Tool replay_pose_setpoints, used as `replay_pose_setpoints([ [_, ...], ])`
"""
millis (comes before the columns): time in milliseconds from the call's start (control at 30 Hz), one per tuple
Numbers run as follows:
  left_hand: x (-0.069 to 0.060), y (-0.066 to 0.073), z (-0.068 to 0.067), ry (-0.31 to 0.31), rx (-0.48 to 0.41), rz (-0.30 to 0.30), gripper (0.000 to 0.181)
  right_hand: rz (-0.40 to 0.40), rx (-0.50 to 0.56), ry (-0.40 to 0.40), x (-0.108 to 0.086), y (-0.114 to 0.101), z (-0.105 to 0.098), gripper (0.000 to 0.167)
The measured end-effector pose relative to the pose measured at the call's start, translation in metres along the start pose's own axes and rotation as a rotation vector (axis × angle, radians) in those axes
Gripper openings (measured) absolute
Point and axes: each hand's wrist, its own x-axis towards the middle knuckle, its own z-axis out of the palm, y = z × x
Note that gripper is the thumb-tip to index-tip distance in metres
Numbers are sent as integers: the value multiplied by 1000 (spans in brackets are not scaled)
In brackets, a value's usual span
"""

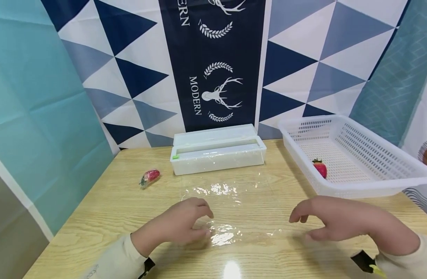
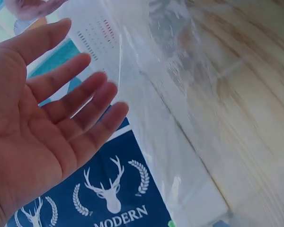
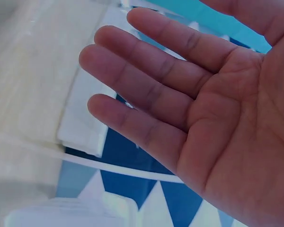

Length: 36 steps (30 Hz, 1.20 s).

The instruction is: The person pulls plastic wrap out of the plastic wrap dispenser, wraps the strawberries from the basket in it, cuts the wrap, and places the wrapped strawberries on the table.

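A sheet of clear plastic film (image 1: 220, 190) lies over the table in front of a white cling film box (image 1: 218, 158), its lid raised. My left hand (image 1: 185, 221) hovers by the left side of the film; in the left wrist view its fingers (image 2: 61, 75) are spread, loosely bent and hold nothing. To the right of the film is my right hand (image 1: 342, 221), palm down. The right wrist view shows its fingers (image 3: 146, 80) relaxed with nothing in them. A strawberry wrapped in film (image 1: 150, 177) lies left of the box.
A white perforated plastic basket (image 1: 384, 186) stands at the back right, with a strawberry (image 1: 319, 169) inside near its left wall. Behind the wooden table (image 1: 105, 217) hangs a patterned blue and white cloth (image 1: 216, 58). A small green tab (image 1: 175, 157) sits on the box's left end.
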Motion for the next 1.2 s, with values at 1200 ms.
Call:
replay_pose_setpoints([
  [1200, 12, 13, 2, 33, 84, -14, 56, 549, 48, 87, 45, 111, -130, 18],
])
